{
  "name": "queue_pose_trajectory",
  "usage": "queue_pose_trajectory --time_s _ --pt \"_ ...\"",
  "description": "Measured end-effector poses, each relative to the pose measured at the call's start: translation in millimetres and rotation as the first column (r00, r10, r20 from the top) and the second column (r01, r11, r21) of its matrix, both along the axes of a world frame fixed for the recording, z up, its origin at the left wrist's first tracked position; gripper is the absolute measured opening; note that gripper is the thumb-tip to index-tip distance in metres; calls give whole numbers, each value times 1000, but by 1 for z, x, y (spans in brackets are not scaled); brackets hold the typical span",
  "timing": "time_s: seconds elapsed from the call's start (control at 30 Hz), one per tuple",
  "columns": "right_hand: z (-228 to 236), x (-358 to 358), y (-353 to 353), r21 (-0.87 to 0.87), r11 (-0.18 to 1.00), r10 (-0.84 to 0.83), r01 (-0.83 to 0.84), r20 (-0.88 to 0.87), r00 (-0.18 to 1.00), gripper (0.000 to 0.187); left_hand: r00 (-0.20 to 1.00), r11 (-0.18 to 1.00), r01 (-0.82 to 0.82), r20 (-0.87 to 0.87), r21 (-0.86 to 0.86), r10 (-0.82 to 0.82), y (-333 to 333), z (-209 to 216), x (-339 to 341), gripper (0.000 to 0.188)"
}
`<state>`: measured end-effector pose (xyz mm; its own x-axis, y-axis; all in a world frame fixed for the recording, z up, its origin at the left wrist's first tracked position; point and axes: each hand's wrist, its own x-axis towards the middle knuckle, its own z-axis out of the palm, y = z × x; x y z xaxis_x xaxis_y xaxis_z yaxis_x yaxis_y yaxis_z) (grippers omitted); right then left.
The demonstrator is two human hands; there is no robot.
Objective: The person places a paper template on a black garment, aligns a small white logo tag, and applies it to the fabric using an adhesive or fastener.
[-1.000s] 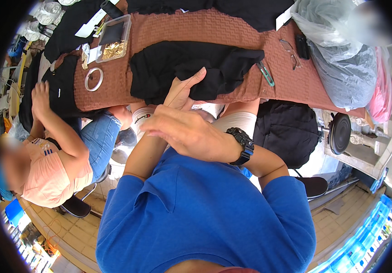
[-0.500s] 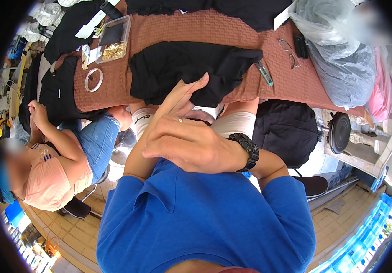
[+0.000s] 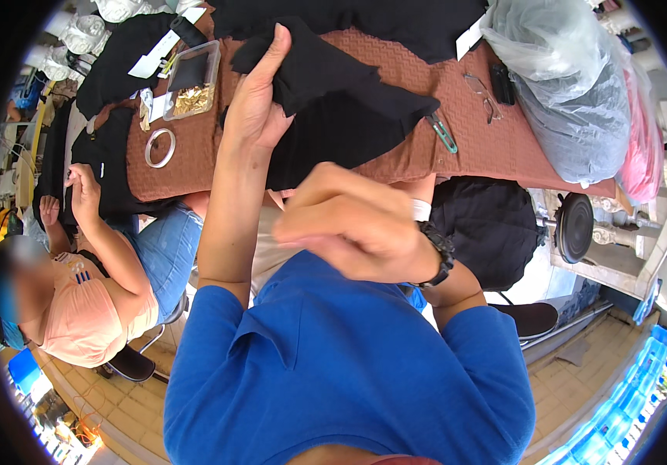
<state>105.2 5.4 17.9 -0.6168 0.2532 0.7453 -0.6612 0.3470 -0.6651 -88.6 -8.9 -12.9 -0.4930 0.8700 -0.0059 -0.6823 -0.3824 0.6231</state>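
Note:
A piece of black cloth (image 3: 325, 89) is gripped at its left side by my left hand (image 3: 260, 108), thumb on top and fingers underneath. The cloth's far part is lifted and folded, while the rest spreads over the table toward my lap. My right hand (image 3: 356, 225), with a black watch on the wrist, is closed in front of my chest, apart from the cloth and slightly blurred. Whatever its fingertips may pinch is too small to see. Green thread snips (image 3: 443, 133) lie just right of the cloth.
The table has a brown cover (image 3: 403, 66). On its left are a clear box of gold-coloured pieces (image 3: 194, 99) and a white ring (image 3: 160, 147). Eyeglasses (image 3: 488, 101) and a stuffed plastic bag (image 3: 570, 116) are on the right. A co-worker (image 3: 93, 302) sits at left.
My left hand has moved away from me and up, raising and folding the black cloth. My right hand has shifted slightly right, away from the left forearm.

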Motion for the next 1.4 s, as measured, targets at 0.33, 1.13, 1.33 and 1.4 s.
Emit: queue_pose_trajectory --time_s 0.33,1.13,1.33,1.4 --pt "-89 8 82 -384 735 -306 559 547 779 11 969 936 -220 48 -274 241 9 -66 51 20" --pt "-100 -37 87 -281 786 -427 551 397 812 12 983 976 -67 156 -205 101 4 -69 75 33" --pt "-93 -32 85 -292 753 -425 590 469 775 12 978 975 -90 169 -205 126 1 -63 75 35" --pt "-92 -35 82 -283 757 -420 589 479 771 12 979 974 -108 151 -197 139 2 -65 75 36"
